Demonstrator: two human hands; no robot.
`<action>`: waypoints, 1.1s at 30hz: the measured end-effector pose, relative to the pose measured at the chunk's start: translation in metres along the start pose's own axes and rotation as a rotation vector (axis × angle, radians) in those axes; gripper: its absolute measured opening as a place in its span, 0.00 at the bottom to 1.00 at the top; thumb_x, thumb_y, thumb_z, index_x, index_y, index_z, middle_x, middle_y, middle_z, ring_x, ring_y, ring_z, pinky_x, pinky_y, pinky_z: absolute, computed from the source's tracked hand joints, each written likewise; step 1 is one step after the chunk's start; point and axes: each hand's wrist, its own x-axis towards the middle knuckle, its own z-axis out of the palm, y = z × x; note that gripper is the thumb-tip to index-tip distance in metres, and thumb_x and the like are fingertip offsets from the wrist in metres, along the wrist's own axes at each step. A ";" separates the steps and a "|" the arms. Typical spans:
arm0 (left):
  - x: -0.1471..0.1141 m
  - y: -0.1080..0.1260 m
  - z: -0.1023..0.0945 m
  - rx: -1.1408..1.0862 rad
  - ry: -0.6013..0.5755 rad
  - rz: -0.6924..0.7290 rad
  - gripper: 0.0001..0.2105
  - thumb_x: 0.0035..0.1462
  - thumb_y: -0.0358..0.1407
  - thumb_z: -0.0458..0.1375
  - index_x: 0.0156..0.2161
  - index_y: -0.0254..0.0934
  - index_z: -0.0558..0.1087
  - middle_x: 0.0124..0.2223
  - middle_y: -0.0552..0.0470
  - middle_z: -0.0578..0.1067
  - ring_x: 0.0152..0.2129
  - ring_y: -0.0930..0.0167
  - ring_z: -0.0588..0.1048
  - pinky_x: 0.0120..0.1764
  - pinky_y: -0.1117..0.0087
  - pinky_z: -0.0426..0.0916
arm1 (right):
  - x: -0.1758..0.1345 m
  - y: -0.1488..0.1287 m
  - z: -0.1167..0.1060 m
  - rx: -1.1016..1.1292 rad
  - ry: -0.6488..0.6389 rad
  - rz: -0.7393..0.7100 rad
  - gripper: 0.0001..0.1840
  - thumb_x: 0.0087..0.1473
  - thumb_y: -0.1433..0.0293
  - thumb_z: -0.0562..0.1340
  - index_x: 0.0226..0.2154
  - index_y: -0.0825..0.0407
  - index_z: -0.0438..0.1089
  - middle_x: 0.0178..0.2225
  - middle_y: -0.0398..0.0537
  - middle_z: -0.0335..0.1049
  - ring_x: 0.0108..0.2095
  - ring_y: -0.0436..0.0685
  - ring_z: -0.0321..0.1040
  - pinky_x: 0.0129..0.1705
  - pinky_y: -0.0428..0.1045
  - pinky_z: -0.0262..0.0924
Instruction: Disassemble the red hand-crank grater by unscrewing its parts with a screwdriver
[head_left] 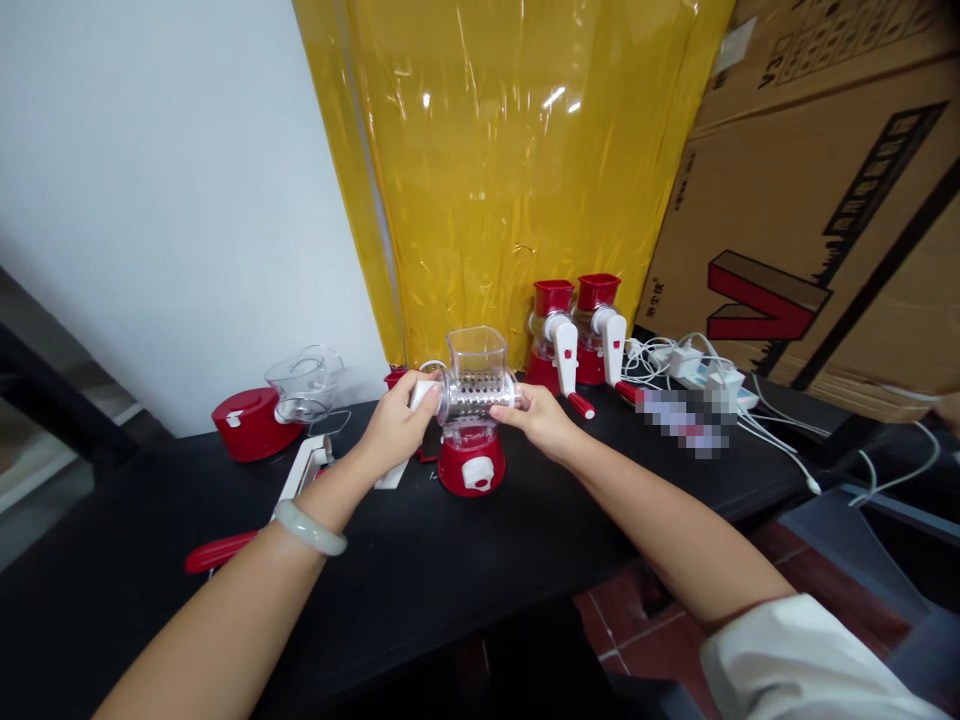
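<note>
A rotary grater with a red base (459, 472) and a clear hopper (477, 345) stands upright on the black table. Across its middle lies a perforated metal grater drum (472, 393) with white ends. My left hand (401, 425) is closed around the white piece (426, 392) at the drum's left side. At the other end, my right hand (538, 418) grips the drum's rim between thumb and fingers. How far the drum sits inside the clear housing I cannot tell. Beside my left forearm lies a white crank with a red handle (221, 551).
On the left are a red base (255, 424) and a clear housing (304, 385). Two assembled graters (553, 300) stand behind to the right, near tangled white cables and chargers (686, 362). A yellow plastic curtain (517, 180) and a large cardboard box (795, 210) border the table (420, 570).
</note>
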 end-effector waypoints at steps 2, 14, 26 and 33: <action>0.001 -0.001 0.000 -0.022 0.002 -0.004 0.20 0.60 0.50 0.51 0.47 0.37 0.72 0.27 0.53 0.73 0.26 0.67 0.74 0.30 0.69 0.68 | -0.001 0.001 0.001 -0.002 0.014 -0.005 0.23 0.38 0.57 0.75 0.34 0.54 0.76 0.34 0.49 0.80 0.37 0.58 0.76 0.46 0.56 0.68; -0.001 -0.009 0.007 -0.114 0.065 -0.035 0.20 0.58 0.53 0.52 0.44 0.39 0.72 0.24 0.54 0.71 0.21 0.69 0.71 0.26 0.70 0.68 | -0.002 0.005 0.002 -0.053 0.039 -0.032 0.22 0.39 0.56 0.74 0.33 0.54 0.76 0.34 0.50 0.80 0.35 0.59 0.76 0.43 0.55 0.69; -0.002 -0.010 0.013 -0.194 0.131 -0.046 0.19 0.57 0.52 0.53 0.42 0.40 0.72 0.25 0.53 0.72 0.20 0.69 0.69 0.24 0.71 0.63 | -0.003 0.003 0.005 -0.034 0.059 -0.025 0.24 0.38 0.55 0.74 0.34 0.54 0.75 0.36 0.52 0.80 0.37 0.61 0.77 0.47 0.58 0.69; -0.003 -0.026 -0.073 -0.422 0.244 -0.092 0.16 0.56 0.50 0.55 0.42 0.40 0.72 0.17 0.59 0.60 0.11 0.73 0.59 0.18 0.71 0.56 | -0.003 0.003 -0.005 -0.046 0.122 -0.022 0.24 0.38 0.54 0.75 0.35 0.53 0.77 0.36 0.52 0.80 0.39 0.63 0.77 0.48 0.59 0.69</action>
